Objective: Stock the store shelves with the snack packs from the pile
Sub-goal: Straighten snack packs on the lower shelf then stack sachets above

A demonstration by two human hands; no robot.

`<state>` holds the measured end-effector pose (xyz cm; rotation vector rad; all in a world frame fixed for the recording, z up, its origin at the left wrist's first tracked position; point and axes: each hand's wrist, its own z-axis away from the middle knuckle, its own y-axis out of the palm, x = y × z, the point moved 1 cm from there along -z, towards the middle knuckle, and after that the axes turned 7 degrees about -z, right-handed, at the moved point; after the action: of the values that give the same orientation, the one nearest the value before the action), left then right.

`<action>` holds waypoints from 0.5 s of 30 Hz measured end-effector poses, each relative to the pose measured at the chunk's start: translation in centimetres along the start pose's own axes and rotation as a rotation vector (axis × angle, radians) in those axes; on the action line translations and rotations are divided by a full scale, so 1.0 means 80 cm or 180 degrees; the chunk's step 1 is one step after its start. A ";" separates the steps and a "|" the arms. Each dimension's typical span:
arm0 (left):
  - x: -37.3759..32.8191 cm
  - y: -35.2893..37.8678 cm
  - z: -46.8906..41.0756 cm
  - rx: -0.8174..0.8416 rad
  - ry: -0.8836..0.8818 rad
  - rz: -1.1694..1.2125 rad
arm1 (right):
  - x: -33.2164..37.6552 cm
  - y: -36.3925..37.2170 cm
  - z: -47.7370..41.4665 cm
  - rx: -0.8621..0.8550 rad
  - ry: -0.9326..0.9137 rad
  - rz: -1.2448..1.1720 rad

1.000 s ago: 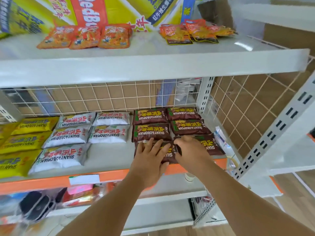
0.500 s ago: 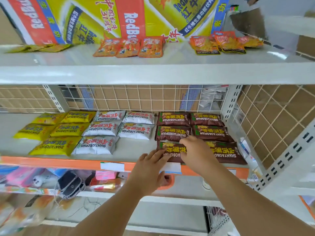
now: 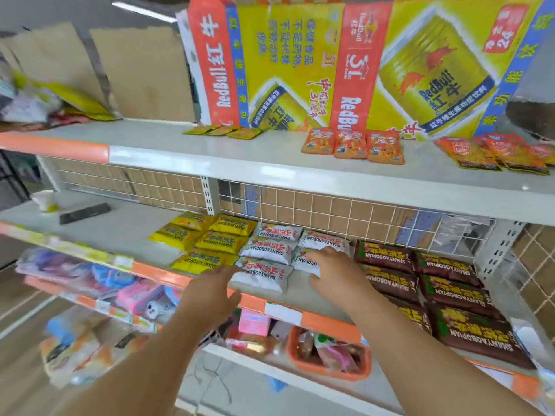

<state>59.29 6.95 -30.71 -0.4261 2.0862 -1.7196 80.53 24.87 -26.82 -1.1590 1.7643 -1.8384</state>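
Closest in, the right hand's fingers (image 3: 322,255) lie spread and fairly straight, palm down, on the front white SHANYAOBOPIAN pack (image 3: 304,262) of the right-hand column; they press on it and do not curl round it. The right hand (image 3: 333,265) covers most of that pack. The left hand (image 3: 213,292) has its fingers (image 3: 228,274) straight and close together. Their tips are at the near left corner of the front pack in the left-hand column (image 3: 264,274); whether they touch it cannot be told.

Both packs belong to the block of white packs (image 3: 270,247), which lies flat in two columns on the middle shelf (image 3: 120,232). Just left of the white block is a block of yellow packs (image 3: 207,244) in the same layout. Just right of it are brown packs (image 3: 435,283), also in two columns, running out to the shelf's front edge. Behind the white block stands a white wire grid (image 3: 330,211).

Above the white block, on the upper shelf (image 3: 210,151), three orange snack packs (image 3: 351,145) lie side by side in front of a yellow Red Bull carton (image 3: 360,64). Below the white block, on the next shelf down, sit a pink box (image 3: 255,321) and an orange basket (image 3: 300,360) of mixed goods. Far left of the white block, a dark flat object (image 3: 84,213) lies on the middle shelf.
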 end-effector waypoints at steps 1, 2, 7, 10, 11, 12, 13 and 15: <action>0.020 -0.016 0.002 -0.0084 -0.0056 -0.0026 | 0.023 0.001 -0.009 0.0007 -0.0041 -0.0013; 0.041 -0.032 0.003 -0.0157 -0.0108 -0.0068 | 0.046 0.002 -0.017 0.0027 -0.0093 -0.0026; 0.133 -0.122 0.008 -0.0544 -0.0327 -0.0075 | 0.178 -0.013 -0.062 0.0095 -0.0532 -0.0286; 0.178 -0.188 0.012 -0.0837 -0.0390 -0.0143 | 0.266 -0.039 -0.088 -0.0064 -0.0828 -0.0348; 0.192 -0.210 0.013 -0.0934 -0.0384 -0.0153 | 0.295 -0.050 -0.095 -0.0147 -0.0908 -0.0362; 0.208 -0.231 0.014 -0.1025 -0.0374 -0.0166 | 0.323 -0.062 -0.102 -0.0255 -0.0977 -0.0387; 0.224 -0.252 0.014 -0.1107 -0.0364 -0.0195 | 0.349 -0.075 -0.108 -0.0363 -0.1038 -0.0419; 0.255 -0.294 0.015 -0.1250 -0.0357 -0.0242 | 0.394 -0.103 -0.118 -0.0531 -0.1133 -0.0485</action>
<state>41.63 -8.39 -10.16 -0.7068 2.3492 -1.2843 56.70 9.62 -8.13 -1.6110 1.6829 -1.4647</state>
